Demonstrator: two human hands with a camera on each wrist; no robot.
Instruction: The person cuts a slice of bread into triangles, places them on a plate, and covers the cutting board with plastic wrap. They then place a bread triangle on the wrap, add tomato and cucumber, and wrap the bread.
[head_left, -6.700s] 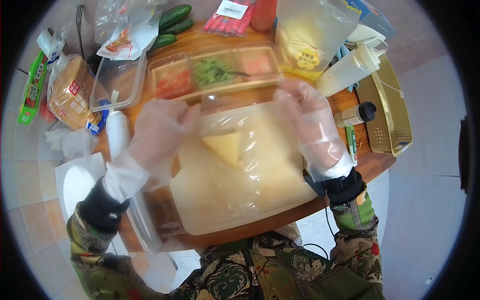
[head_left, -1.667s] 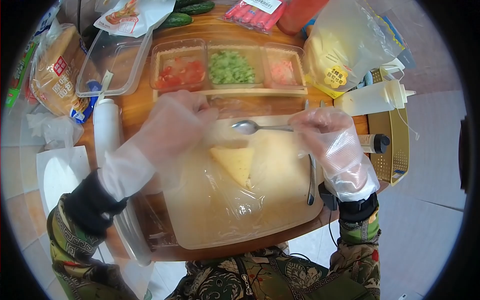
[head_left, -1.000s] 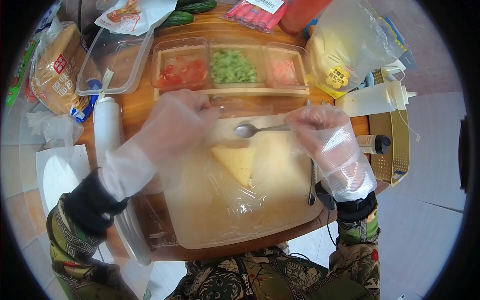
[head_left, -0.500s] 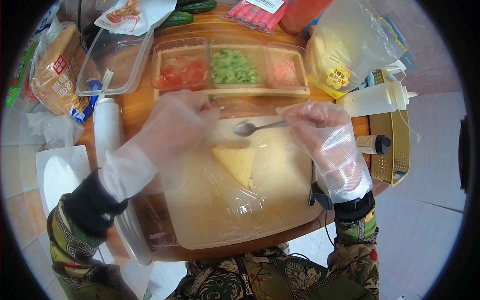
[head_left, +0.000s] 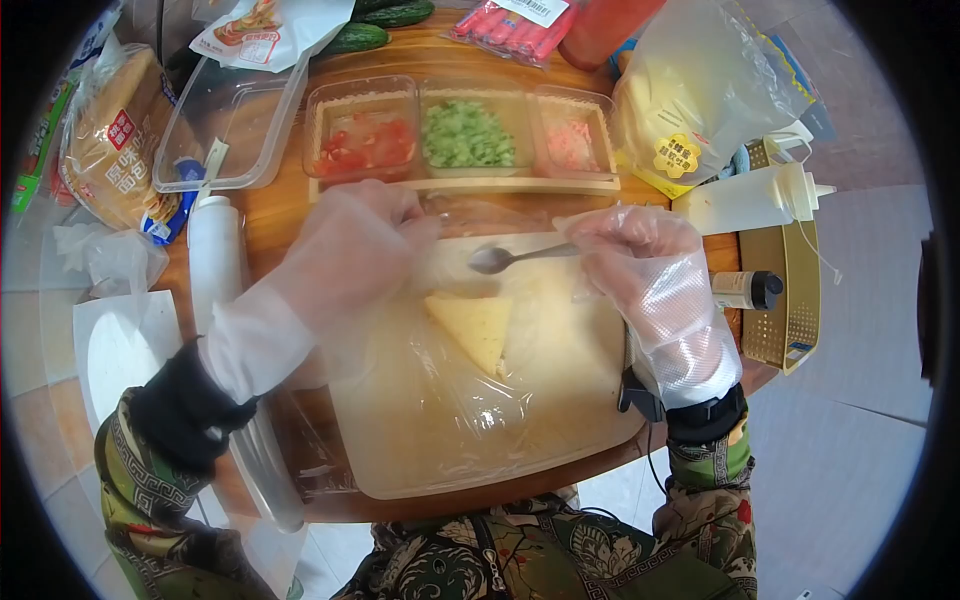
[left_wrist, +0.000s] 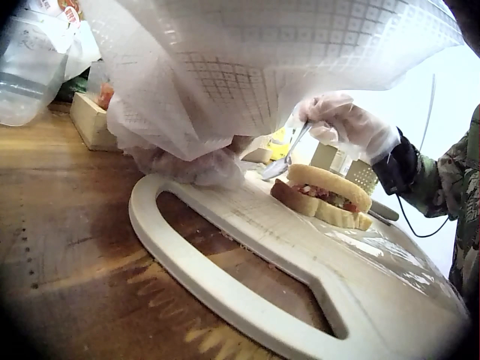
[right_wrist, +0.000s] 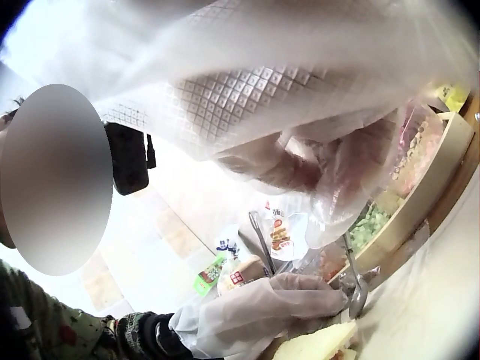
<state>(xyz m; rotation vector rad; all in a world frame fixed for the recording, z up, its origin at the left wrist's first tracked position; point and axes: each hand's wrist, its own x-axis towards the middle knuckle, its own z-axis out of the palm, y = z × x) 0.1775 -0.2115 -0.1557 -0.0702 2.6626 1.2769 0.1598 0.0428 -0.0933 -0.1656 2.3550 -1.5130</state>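
My gloved right hand [head_left: 650, 270] pinches the handle of a metal spoon [head_left: 490, 260], its bowl pointing left over the far part of a pale cutting board [head_left: 560, 400]. Below the spoon, a triangular sandwich half [head_left: 472, 328] lies on clear cling film spread over the board. The left wrist view shows red and green filling between the sandwich's bread slices [left_wrist: 330, 184]. My gloved left hand [head_left: 345, 250] rests at the board's far left corner, fingertips by the film's edge; I cannot tell if they grip it.
Beyond the board, a wooden tray [head_left: 470, 184] bears tubs of red, green and pink diced food. A film roll [head_left: 215, 250] and bagged bread [head_left: 120, 150] lie left. A squeeze bottle [head_left: 745, 197], seasoning jar [head_left: 735, 289] and basket [head_left: 790, 330] stand right. A knife [left_wrist: 384, 212] lies beside the sandwich.
Since the oldest frame, my right hand has taken hold of the spoon and the camera view has shifted. Over the last second it shifts slightly left; my left hand stays put.
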